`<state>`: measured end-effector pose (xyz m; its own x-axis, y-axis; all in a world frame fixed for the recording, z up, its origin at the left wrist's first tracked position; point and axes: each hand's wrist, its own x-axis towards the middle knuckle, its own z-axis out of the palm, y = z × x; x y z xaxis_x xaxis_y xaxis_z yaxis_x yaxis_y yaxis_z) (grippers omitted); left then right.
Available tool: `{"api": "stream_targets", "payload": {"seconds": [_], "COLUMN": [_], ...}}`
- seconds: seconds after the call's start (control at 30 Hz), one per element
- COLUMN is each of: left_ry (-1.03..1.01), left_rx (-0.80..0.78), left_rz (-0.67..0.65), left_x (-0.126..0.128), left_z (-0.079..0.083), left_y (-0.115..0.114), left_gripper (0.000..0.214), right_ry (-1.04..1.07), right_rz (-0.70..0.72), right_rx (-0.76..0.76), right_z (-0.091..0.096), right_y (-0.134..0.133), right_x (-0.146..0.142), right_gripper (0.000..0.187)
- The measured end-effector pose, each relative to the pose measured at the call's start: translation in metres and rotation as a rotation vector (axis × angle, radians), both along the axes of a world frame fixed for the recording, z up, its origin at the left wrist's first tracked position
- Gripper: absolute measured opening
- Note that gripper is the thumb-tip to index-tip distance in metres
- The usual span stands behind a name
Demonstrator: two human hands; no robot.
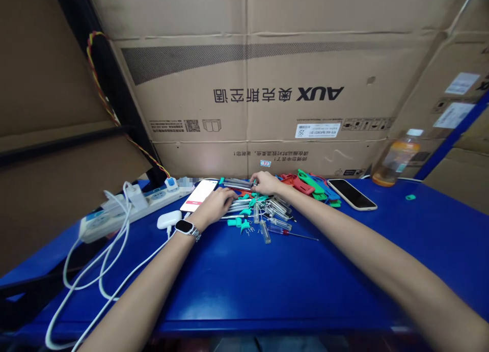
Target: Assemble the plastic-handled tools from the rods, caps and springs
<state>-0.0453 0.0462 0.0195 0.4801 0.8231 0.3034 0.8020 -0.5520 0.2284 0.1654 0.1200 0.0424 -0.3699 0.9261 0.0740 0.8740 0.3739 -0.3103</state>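
My right hand (265, 183) reaches to the back of a pile of small parts, its thumb and fingers closed at the end of the grey metal tubes (237, 184). My left hand (219, 204) lies at the pile's left side, fingers curled together by the silver rods (240, 205); what they hold, if anything, is hidden. Small green plastic pieces (244, 225) are scattered among the rods. In front lie several clear plastic tubes (265, 232) and a screwdriver (278, 230) with a clear, red-and-blue handle. Red plastic shells (300, 184) and green plastic shells (311, 184) are heaped beyond my right wrist.
A lit phone (198, 195) and a white earbud case (169, 219) lie left, near a power strip (110, 222) with white cables (110, 260). Another phone (352, 194) and an orange drink bottle (397, 158) are right. Cardboard (244, 87) walls the blue table (244, 286).
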Motion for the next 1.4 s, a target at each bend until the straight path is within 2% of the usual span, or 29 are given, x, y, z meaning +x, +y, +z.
{"api": "stream_targets", "payload": {"seconds": [0.37,0.47,0.6,0.73,0.83,1.0,1.1,1.2,1.3,1.4], "left_ry": [0.025,0.012,0.060,0.085,0.055,0.003,-0.006,-0.009,-0.013,-0.021], "left_rx": [0.006,0.070,0.099,0.001,-0.032,-0.028,-0.050,-0.076,-0.099,-0.078], "left_rz": [-0.012,0.040,0.130,0.095,0.096,0.099,0.065,0.050,0.043,0.046], "left_x": [-0.002,-0.001,0.004,0.011,0.014,0.015,0.014,0.014,0.014,0.012], "left_z": [-0.001,0.003,0.013,0.018,0.014,0.006,0.004,0.003,0.005,0.014], "left_y": [-0.003,-0.002,0.012,0.033,0.042,0.036,0.035,0.041,0.046,0.044], "left_gripper": [0.028,0.028,0.024,0.017,0.017,0.024,0.024,0.023,0.022,0.024], "right_ry": [0.160,0.189,0.243,0.265,0.251,0.196,0.096,-0.030,-0.088,-0.079], "right_rz": [0.007,0.018,0.032,0.053,0.068,0.085,0.055,0.018,-0.008,-0.040], "right_rx": [0.074,0.074,0.098,0.081,0.051,0.018,0.020,0.024,0.060,0.113], "right_z": [-0.004,-0.005,-0.002,0.001,0.001,0.009,0.018,0.024,0.026,0.027], "right_y": [0.004,0.002,-0.004,-0.007,-0.008,-0.008,-0.010,-0.016,-0.022,-0.028], "right_x": [0.012,0.013,0.014,0.015,0.016,0.023,0.036,0.049,0.056,0.058], "right_gripper": [0.029,0.027,0.023,0.022,0.025,0.031,0.037,0.034,0.033,0.030]}}
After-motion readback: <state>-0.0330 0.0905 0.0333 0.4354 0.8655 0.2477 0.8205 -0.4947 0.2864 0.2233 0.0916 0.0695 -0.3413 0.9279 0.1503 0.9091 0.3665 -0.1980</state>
